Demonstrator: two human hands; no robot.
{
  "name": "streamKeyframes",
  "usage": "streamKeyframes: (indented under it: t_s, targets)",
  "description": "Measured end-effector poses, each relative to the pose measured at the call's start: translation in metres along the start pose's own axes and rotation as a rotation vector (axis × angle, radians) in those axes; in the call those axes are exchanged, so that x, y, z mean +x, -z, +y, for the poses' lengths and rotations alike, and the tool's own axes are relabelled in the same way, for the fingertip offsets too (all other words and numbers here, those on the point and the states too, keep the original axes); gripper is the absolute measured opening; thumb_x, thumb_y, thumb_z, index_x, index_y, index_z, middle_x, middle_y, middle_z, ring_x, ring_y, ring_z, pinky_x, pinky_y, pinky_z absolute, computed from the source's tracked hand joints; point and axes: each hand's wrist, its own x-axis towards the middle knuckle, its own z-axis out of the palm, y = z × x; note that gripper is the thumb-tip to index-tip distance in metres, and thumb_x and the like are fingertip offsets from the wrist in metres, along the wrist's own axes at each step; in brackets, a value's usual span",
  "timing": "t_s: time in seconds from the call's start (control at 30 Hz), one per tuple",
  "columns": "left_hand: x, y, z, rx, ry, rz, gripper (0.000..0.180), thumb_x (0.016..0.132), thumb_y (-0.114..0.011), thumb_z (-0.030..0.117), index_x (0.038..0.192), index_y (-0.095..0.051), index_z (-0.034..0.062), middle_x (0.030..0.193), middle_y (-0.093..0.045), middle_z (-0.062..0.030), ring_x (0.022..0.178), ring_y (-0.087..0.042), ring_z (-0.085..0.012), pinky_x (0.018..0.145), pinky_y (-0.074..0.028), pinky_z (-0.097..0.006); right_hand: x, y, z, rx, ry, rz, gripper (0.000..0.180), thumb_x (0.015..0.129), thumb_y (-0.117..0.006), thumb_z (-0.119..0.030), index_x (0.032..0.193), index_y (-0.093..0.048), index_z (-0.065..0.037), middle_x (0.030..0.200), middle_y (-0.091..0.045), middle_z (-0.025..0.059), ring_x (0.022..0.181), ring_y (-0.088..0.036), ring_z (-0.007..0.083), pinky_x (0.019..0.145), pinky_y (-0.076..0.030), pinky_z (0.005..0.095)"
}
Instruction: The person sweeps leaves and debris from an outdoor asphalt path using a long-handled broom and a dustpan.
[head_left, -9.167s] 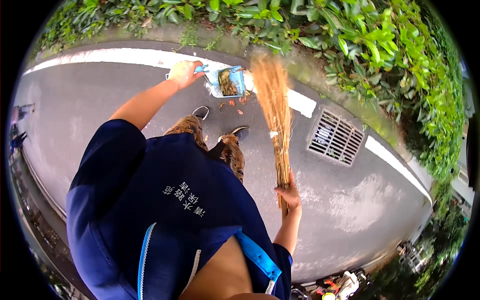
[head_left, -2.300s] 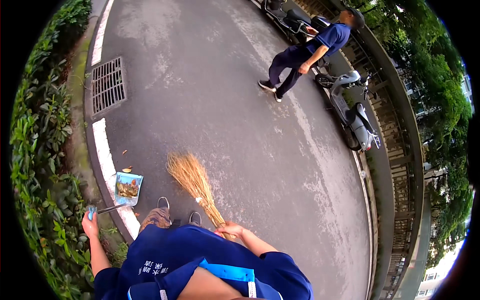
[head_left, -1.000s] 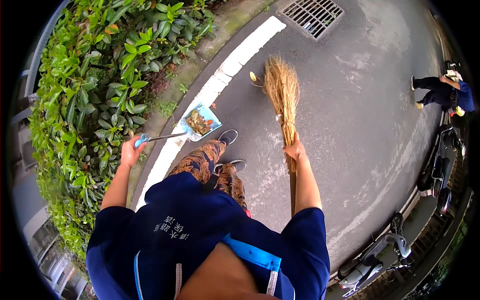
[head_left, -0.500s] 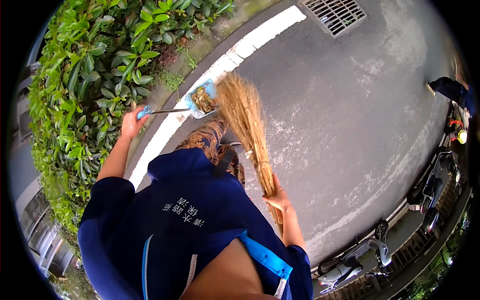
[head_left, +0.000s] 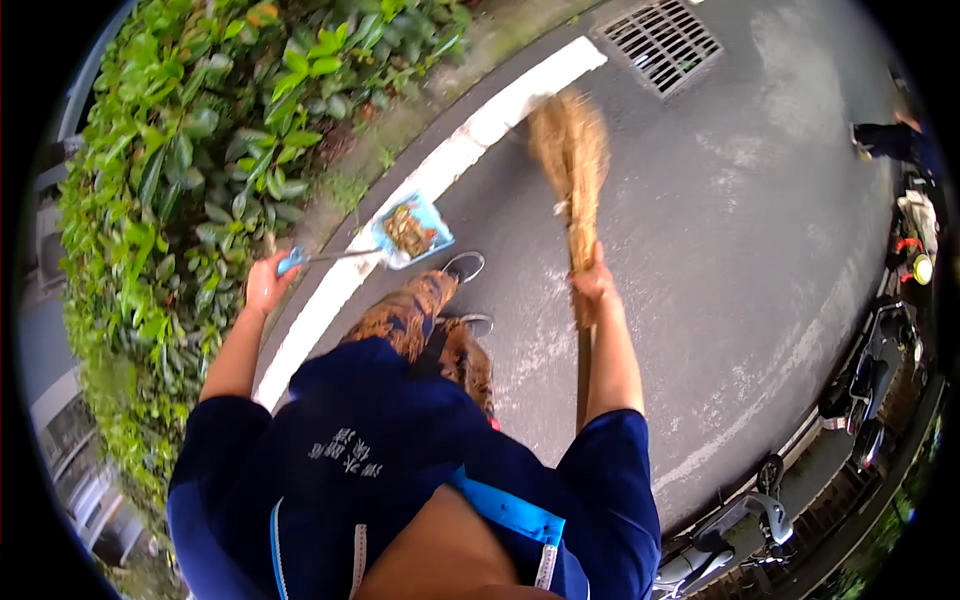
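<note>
Right hand (head_left: 592, 283) grips broom (head_left: 572, 160); open asphalt (head_left: 740, 230) rightward

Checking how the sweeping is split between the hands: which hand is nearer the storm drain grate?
Right. The right hand grips the broom handle, below the grate. The left hand holds the dustpan handle by the hedge, farther off.

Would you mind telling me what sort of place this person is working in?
Most likely an outdoor roadside: grey asphalt road with a white painted edge line, a metal drain grate, a leafy hedge alongside, and parked scooters across the road.
</note>
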Motion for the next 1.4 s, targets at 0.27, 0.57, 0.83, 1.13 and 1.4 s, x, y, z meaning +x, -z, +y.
streamKeyframes:
  t_s: [0.27,0.57,0.83,1.13,1.4]
  targets:
    - [-0.006,-0.011,-0.010,-0.038,0.061,0.022,0.030,0.076,-0.072,0.026,0.100,-0.065,0.0090,0.076,-0.063,-0.0208,0.071,-0.061,-0.0392,0.064,-0.049,-0.042,-0.111,-0.104,0.064,-0.036,-0.012,-0.407,0.108,0.065,-0.075,-0.018,0.148,-0.006,-0.016,0.109,-0.062,0.0236,0.101,-0.061,0.0330,0.088,-0.047,0.0387]
    - [0.024,0.004,0.044,-0.132,-0.034,-0.020,0.030,0.074,-0.074,0.020,0.096,-0.066,0.0026,0.075,-0.065,-0.0170,0.065,-0.061,-0.0273,0.065,-0.049,-0.035,-0.220,-0.245,0.156,0.906,0.039,-0.411,0.107,0.077,-0.066,0.003,0.148,0.011,-0.017,0.131,-0.051,0.0150,0.115,-0.053,0.0221,0.095,-0.043,0.0327]
    - [0.022,-0.014,0.087,-0.430,-0.269,-0.075,0.030,0.077,-0.068,0.009,0.104,-0.062,-0.0026,0.089,-0.067,-0.0094,0.081,-0.061,-0.0150,0.078,-0.048,-0.031,-0.273,-0.229,0.167,1.371,0.271,-0.026,0.095,0.075,-0.068,-0.010,0.148,-0.007,-0.008,0.139,-0.040,0.0152,0.126,-0.039,0.0212,0.103,-0.033,0.0308]
    - [0.045,0.007,0.208,-0.349,-0.306,0.169,0.038,0.078,-0.072,0.026,0.107,-0.064,0.0024,0.076,-0.067,-0.0089,0.060,-0.059,-0.0131,0.058,-0.048,-0.029,-0.318,-0.218,0.183,1.789,0.137,0.045,0.066,0.078,-0.060,-0.001,0.134,-0.029,-0.017,0.079,-0.054,0.0092,0.054,-0.057,0.0228,0.046,-0.050,0.0342]
    - [0.078,-0.006,0.220,-0.491,-0.267,0.198,0.035,0.077,-0.073,0.025,0.102,-0.066,0.0012,0.082,-0.069,-0.0066,0.072,-0.060,-0.0102,0.070,-0.048,-0.027,-0.295,-0.164,0.174,1.818,0.049,0.041,0.048,0.081,-0.058,-0.004,0.123,-0.038,-0.016,0.071,-0.052,0.0087,0.055,-0.057,0.0236,0.045,-0.047,0.0345]
